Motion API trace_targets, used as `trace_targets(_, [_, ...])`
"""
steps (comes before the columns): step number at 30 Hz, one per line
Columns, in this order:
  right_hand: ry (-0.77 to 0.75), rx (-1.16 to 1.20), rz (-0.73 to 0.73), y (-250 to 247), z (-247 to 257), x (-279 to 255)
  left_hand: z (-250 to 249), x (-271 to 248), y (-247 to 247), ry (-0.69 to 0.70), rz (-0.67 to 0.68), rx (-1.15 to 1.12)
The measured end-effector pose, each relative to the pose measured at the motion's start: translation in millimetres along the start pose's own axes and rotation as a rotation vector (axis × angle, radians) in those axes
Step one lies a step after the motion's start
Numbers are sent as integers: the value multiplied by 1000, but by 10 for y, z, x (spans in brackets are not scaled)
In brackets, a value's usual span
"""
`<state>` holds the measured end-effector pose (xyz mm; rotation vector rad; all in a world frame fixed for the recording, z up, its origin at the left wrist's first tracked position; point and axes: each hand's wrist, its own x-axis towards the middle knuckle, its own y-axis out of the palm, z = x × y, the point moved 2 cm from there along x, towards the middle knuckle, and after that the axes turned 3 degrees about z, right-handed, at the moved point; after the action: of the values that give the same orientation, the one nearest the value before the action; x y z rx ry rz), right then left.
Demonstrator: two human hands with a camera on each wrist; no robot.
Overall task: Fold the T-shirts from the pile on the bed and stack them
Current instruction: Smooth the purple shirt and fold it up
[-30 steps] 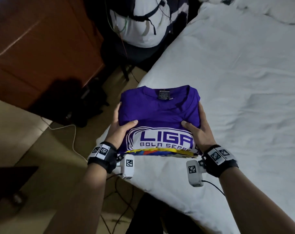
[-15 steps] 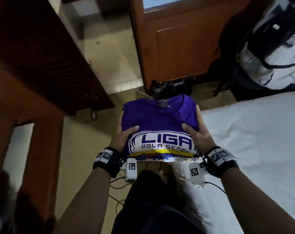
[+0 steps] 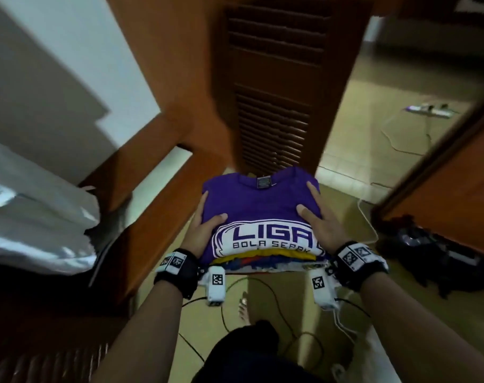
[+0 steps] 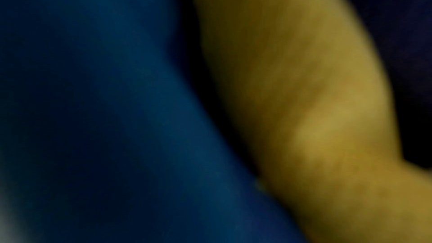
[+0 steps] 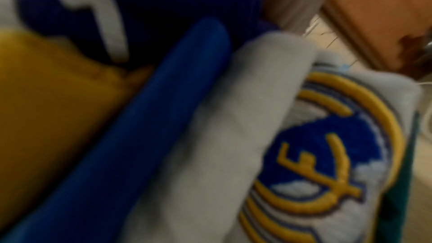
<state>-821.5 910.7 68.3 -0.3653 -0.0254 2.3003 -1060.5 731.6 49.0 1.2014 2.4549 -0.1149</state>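
- Left hand (image 3: 205, 233): one; grip closed on the left edge of the stack of folded T-shirts (image 3: 263, 255), thumb on top, fingers below.
- Stack: one, carried in the air above the floor (image 3: 354, 150), between both hands. Purple T-shirt (image 3: 259, 205) on top; the right wrist view shows four layers: purple, yellow (image 5: 46, 99), blue (image 5: 151, 117), white (image 5: 222, 127).
- Right hand (image 3: 322, 230): one; grip closed on the right edge, thumb on top.
- Louvred door (image 3: 274, 87): one, far side.

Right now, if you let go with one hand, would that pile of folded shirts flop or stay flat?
Probably flop: the stack of folded shirts is soft cloth, gripped at both sides by the left hand and right hand. Loose layers under the purple shirt might slide apart.
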Motion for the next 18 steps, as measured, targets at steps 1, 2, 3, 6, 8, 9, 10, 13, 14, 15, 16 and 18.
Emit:
trace_targets(1, [10, -24, 38, 139, 106, 308, -117, 165, -185, -2, -39, -11])
trace_targets(2, [6, -44, 74, 272, 193, 622, -230, 331, -369, 4, -75, -27])
trace_targets(3, [9, -54, 111, 408, 319, 889, -345, 477, -535, 11, -111, -41])
trace_targets(6, [-3, -98, 190, 802, 641, 1697, -639, 901, -1003, 47, -229, -33])
trace_targets(8, [-50, -109, 233, 1057, 849, 2164, -765, 1161, -1278, 59, -297, -23])
trace_targets(9, [-69, -118, 260, 1185, 953, 2387, -823, 1295, -1412, 62, -333, -28])
trace_targets(10, [-81, -128, 290, 1316, 1039, 2641, -891, 1429, -1531, 67, -371, -43])
trace_targets(13, [-109, -183, 386, 1727, 1251, 3474, -1079, 1846, -1877, 84, -489, -100])
trace_targets(14, [-121, -185, 429, 1871, 1295, 3759, -1111, 1995, -1985, 87, -522, -129])
trace_targets(15, [-132, -184, 470, 2019, 1333, 4054, -1149, 2156, -2098, 90, -558, -158])
trace_targets(16, [-149, -183, 505, 2173, 1371, 4350, -1196, 2322, -2203, 92, -595, -191])
trace_targets(18, [-168, -215, 557, 2504, 1419, 4982, -1279, 2696, -2447, 91, -672, -243])
